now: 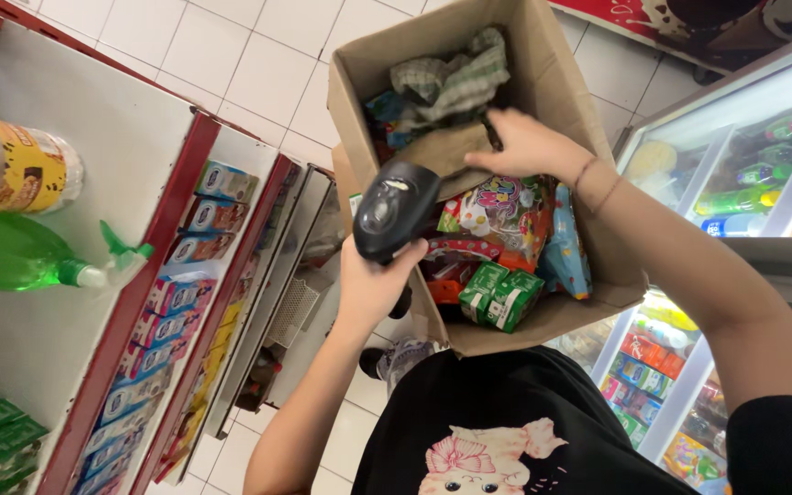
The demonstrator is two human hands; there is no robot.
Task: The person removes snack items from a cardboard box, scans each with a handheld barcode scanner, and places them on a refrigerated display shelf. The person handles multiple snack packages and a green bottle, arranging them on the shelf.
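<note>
Left hand (373, 284) clamped around the black barcode scanner (394, 209), held at the near-left edge of the cardboard box (556, 82) — right hand (526, 145) reaching in, fingers closing on the brown flap under the checked cloth (451, 81). Colourful snack packs (501, 213) and green cartons (501, 295) lie just below. Best to lift cloth and flap clear first, keeping the scanner's window aimed down into the box.

A red-edged shelf (93, 137) runs along the left. On top lie a clear plastic bottle (11, 165) with a yellow label and a green spray bottle (25, 255), both on their sides. Lower tiers hold rows of small blue and pink cartons (171, 298). White floor tiles (258, 64) show beyond. A glass-fronted cooler (744, 174) at right holds drink bottles.
</note>
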